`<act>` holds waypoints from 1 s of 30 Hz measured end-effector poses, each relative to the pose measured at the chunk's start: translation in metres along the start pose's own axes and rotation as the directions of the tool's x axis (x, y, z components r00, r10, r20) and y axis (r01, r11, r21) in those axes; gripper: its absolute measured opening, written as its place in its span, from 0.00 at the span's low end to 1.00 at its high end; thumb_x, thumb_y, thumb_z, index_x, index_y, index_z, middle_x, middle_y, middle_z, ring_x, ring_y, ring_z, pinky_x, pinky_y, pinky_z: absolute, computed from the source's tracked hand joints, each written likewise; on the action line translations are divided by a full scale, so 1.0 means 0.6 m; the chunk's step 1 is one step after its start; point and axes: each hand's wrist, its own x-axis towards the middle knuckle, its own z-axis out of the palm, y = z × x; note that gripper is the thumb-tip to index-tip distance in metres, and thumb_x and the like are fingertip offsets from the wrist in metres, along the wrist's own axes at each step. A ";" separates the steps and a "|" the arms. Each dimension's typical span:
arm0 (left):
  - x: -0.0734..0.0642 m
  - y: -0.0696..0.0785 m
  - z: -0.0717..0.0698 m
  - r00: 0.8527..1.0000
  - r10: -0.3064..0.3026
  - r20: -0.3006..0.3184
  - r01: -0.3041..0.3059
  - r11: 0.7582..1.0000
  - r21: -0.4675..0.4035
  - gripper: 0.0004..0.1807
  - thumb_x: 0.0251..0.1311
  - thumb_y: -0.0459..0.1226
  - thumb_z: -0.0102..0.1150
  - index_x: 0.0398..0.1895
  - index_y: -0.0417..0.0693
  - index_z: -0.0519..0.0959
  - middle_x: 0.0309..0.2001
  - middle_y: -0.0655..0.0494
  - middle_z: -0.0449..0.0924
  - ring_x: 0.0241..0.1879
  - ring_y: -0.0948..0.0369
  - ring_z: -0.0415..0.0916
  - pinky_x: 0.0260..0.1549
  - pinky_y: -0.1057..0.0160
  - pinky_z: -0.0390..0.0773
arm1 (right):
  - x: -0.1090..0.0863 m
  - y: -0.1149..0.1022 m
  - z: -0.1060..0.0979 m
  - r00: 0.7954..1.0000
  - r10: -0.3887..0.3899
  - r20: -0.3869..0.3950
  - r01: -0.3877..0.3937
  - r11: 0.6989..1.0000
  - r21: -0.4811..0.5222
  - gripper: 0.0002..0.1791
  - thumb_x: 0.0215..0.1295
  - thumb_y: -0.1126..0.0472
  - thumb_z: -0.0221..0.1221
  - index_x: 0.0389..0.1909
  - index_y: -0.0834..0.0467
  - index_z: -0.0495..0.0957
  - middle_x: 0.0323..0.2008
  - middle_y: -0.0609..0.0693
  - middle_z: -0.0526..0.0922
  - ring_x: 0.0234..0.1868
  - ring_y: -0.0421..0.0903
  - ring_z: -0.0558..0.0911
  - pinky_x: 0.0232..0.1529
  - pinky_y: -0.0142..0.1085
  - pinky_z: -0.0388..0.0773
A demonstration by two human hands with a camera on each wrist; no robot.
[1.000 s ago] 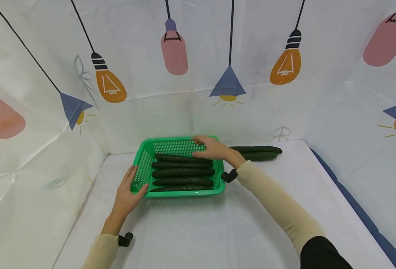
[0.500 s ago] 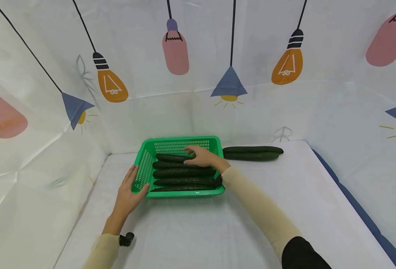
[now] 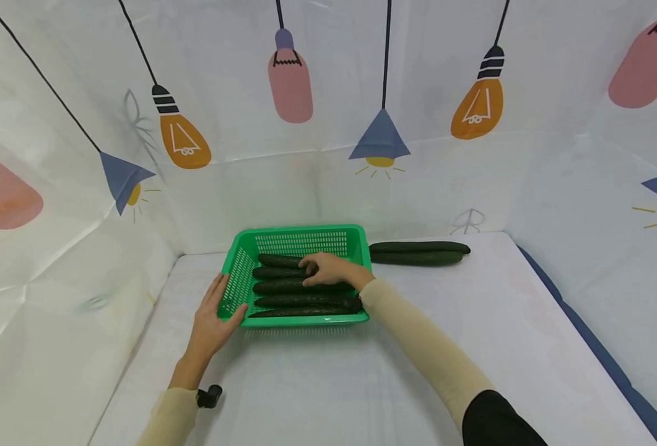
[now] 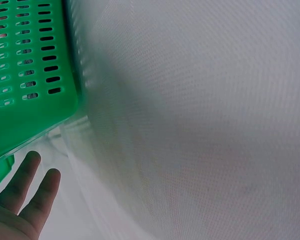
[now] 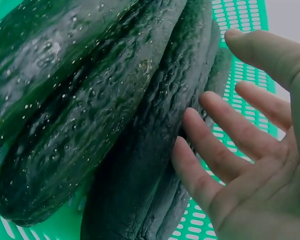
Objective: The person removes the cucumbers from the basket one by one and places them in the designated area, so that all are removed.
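Observation:
A green perforated plastic basket (image 3: 306,321) holds several dark green cucumbers (image 3: 283,287), lying side by side. Along its left wall lies my left hand (image 3: 210,325), fingers straight and thumb at the front left corner. In the left wrist view two fingers (image 4: 45,197) stretch out close beside the basket's green side (image 4: 29,117). My right hand (image 3: 332,271) reaches over the basket's right side, low among the cucumbers. Seen from the right wrist, that hand's thumb and fingers are spread apart, with fingertips (image 5: 180,147) right at the side of one cucumber (image 5: 134,150).
Two more cucumbers (image 3: 417,253) lie together on the white-covered table (image 3: 328,384), just right of the basket. Behind stands a white backdrop (image 3: 328,186) printed with lamps and bulbs. A dark blue edge (image 3: 573,341) runs along the table's right side.
My right hand has moved left and down from the basket's back right rim to the middle cucumbers. The left hand has stayed at the left wall.

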 end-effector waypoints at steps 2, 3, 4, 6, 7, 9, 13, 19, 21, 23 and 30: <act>-0.001 0.001 0.000 1.000 0.001 0.003 -0.001 1.000 0.000 0.45 0.62 0.44 0.69 0.80 0.46 0.60 0.80 0.40 0.56 0.77 0.36 0.56 0.66 0.27 0.63 | 0.000 0.001 0.002 1.000 0.002 0.001 -0.002 1.000 -0.010 0.32 0.71 0.50 0.65 0.72 0.56 0.71 0.60 0.55 0.82 0.63 0.53 0.80 0.62 0.47 0.78; -0.001 0.001 0.000 1.000 0.000 0.005 0.000 1.000 -0.001 0.45 0.62 0.44 0.69 0.80 0.45 0.61 0.80 0.40 0.56 0.77 0.36 0.56 0.66 0.27 0.63 | 0.000 0.001 0.003 1.000 0.003 0.000 -0.003 1.000 -0.009 0.31 0.71 0.50 0.65 0.71 0.55 0.72 0.59 0.55 0.83 0.62 0.52 0.80 0.61 0.47 0.79; -0.001 0.001 0.000 1.000 0.000 0.004 0.000 1.000 -0.005 0.45 0.62 0.43 0.69 0.80 0.46 0.61 0.80 0.40 0.56 0.77 0.36 0.56 0.66 0.27 0.63 | 0.001 0.001 0.003 1.000 0.002 0.002 -0.002 1.000 -0.005 0.31 0.71 0.51 0.65 0.71 0.55 0.72 0.59 0.54 0.83 0.62 0.52 0.80 0.61 0.46 0.79; 0.000 0.000 -0.001 1.000 -0.002 -0.001 0.002 1.000 -0.010 0.45 0.62 0.43 0.69 0.80 0.46 0.61 0.80 0.41 0.56 0.77 0.37 0.56 0.66 0.27 0.63 | 0.002 0.000 0.004 1.000 -0.004 0.009 0.004 1.000 0.005 0.29 0.71 0.52 0.65 0.69 0.56 0.74 0.59 0.55 0.83 0.62 0.52 0.81 0.61 0.46 0.79; 0.000 -0.001 -0.002 1.000 -0.004 -0.003 0.003 1.000 -0.012 0.45 0.62 0.43 0.69 0.80 0.47 0.61 0.80 0.41 0.56 0.77 0.37 0.56 0.66 0.27 0.63 | 0.004 0.000 0.004 1.000 -0.007 0.014 0.007 1.000 0.012 0.28 0.70 0.53 0.66 0.69 0.56 0.74 0.59 0.55 0.83 0.61 0.52 0.81 0.60 0.45 0.80; 0.001 -0.003 -0.002 1.000 -0.008 -0.005 0.008 1.000 -0.019 0.45 0.61 0.43 0.70 0.80 0.48 0.61 0.80 0.42 0.56 0.77 0.37 0.55 0.66 0.27 0.63 | 0.004 -0.002 0.005 1.000 -0.010 0.025 0.009 1.000 0.027 0.27 0.70 0.54 0.66 0.68 0.56 0.75 0.60 0.56 0.82 0.62 0.52 0.80 0.60 0.45 0.80; 0.002 -0.005 -0.001 1.000 -0.012 0.003 0.012 1.000 -0.016 0.45 0.62 0.44 0.69 0.81 0.49 0.60 0.80 0.43 0.56 0.78 0.37 0.55 0.66 0.27 0.63 | 0.004 -0.003 0.005 0.999 0.000 0.043 -0.002 1.000 0.026 0.26 0.70 0.56 0.66 0.66 0.56 0.77 0.61 0.56 0.82 0.63 0.52 0.80 0.61 0.46 0.79; 0.000 -0.004 0.001 1.000 -0.021 0.005 0.021 1.000 -0.020 0.45 0.62 0.45 0.69 0.81 0.48 0.60 0.80 0.42 0.56 0.78 0.38 0.55 0.66 0.26 0.62 | 0.008 -0.004 0.007 0.998 0.015 0.057 -0.013 0.999 -0.042 0.21 0.70 0.58 0.66 0.62 0.55 0.79 0.59 0.53 0.82 0.62 0.50 0.80 0.62 0.44 0.78; -0.001 -0.004 0.001 1.000 -0.016 0.007 0.017 1.000 -0.025 0.45 0.62 0.44 0.69 0.81 0.48 0.60 0.80 0.42 0.56 0.78 0.37 0.55 0.66 0.27 0.62 | 0.010 -0.004 0.010 0.999 0.020 0.044 -0.016 0.996 -0.087 0.20 0.70 0.59 0.66 0.60 0.56 0.80 0.57 0.53 0.83 0.59 0.49 0.81 0.60 0.42 0.79; 0.000 -0.004 0.002 1.000 -0.009 0.010 0.010 1.000 -0.022 0.45 0.62 0.44 0.69 0.81 0.47 0.60 0.80 0.41 0.56 0.78 0.37 0.55 0.66 0.27 0.62 | 0.012 -0.003 0.011 0.999 0.023 0.026 -0.019 0.991 -0.131 0.19 0.70 0.60 0.66 0.59 0.56 0.80 0.55 0.53 0.84 0.57 0.48 0.82 0.57 0.40 0.80; 0.003 -0.007 0.002 1.000 -0.006 0.006 0.007 1.000 -0.013 0.46 0.62 0.45 0.69 0.81 0.49 0.60 0.80 0.42 0.56 0.78 0.38 0.55 0.65 0.27 0.63 | 0.015 -0.006 0.013 0.999 0.038 0.011 -0.036 0.986 -0.160 0.18 0.69 0.60 0.67 0.58 0.56 0.81 0.53 0.52 0.84 0.55 0.48 0.82 0.55 0.40 0.81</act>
